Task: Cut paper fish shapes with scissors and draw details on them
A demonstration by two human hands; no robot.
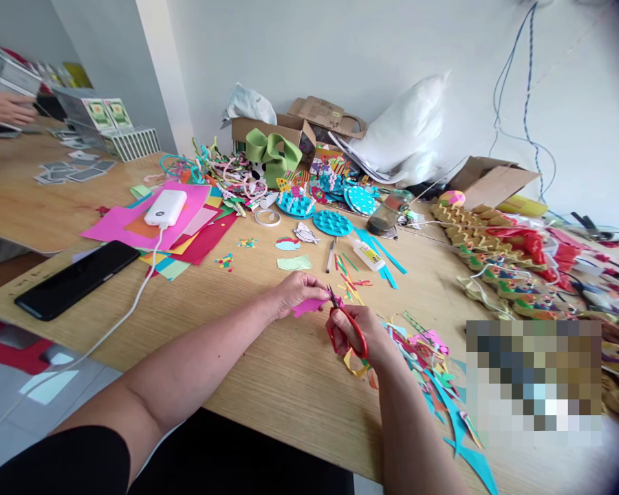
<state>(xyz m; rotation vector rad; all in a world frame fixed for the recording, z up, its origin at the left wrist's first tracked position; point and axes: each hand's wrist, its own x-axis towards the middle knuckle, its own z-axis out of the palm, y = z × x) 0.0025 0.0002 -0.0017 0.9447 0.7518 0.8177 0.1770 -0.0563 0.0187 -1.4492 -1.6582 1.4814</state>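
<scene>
My left hand pinches a piece of pink paper above the front part of the table. Red-handled scissors are gripped in my right hand, their dark blades pointing up and left against the paper's right end. A smaller pink bit shows beside the blades; whether it is still joined to the piece I cannot tell. Colourful paper scraps lie under and to the right of my right wrist. Beyond my hands are thin paper strips, a pen and a white glue bottle.
Left on the table lie coloured sheets, a white power bank with a cable, and a black phone. Blue decorated discs and cardboard boxes stand behind. Egg trays fill the right. Another person's hand shows far left.
</scene>
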